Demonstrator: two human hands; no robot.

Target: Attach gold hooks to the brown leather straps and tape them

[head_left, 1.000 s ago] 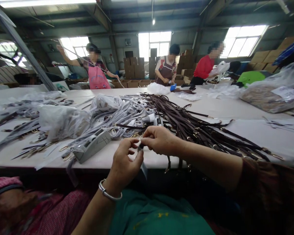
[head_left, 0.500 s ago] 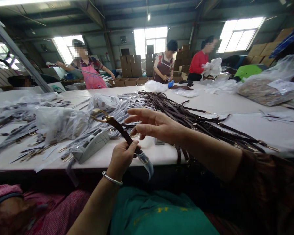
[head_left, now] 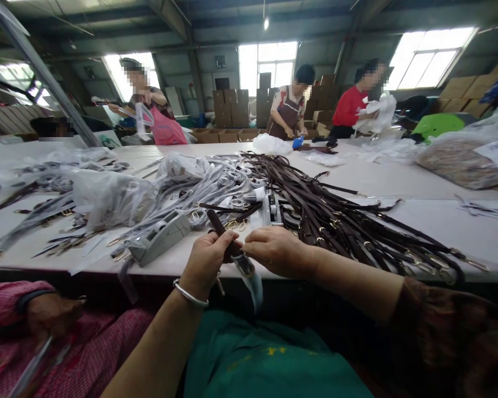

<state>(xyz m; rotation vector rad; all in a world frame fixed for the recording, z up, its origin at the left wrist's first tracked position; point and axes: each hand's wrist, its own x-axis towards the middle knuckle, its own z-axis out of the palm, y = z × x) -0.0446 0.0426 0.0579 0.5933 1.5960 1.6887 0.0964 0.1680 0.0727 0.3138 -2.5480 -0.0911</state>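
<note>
A dark brown strap (head_left: 219,223) is folded up in my left hand (head_left: 205,260), thumb on top. Its lower end hangs toward my lap in a clear plastic wrap (head_left: 254,290), with a metal buckle near the wrap's top. My right hand (head_left: 280,251) is closed, its fingertips pinched at the strap's edge beside my left thumb; exactly what they grip there is partly hidden. Just beyond my hands lies a heap of brown straps (head_left: 311,204) with gold-coloured metal fittings. A grey tape dispenser (head_left: 161,237) stands to the left, a second dispenser (head_left: 273,211) straight ahead.
Plastic-wrapped straps (head_left: 209,185) and a clear plastic bag (head_left: 112,199) cover the left of the white table (head_left: 419,221). A full plastic bag (head_left: 460,163) sits far right. Several people work across the table; a co-worker's hand (head_left: 52,315) is at lower left.
My right hand has come down from above the strap and closed at its edge by my left hand. The strap's buckled upper end has swung down out of sight.
</note>
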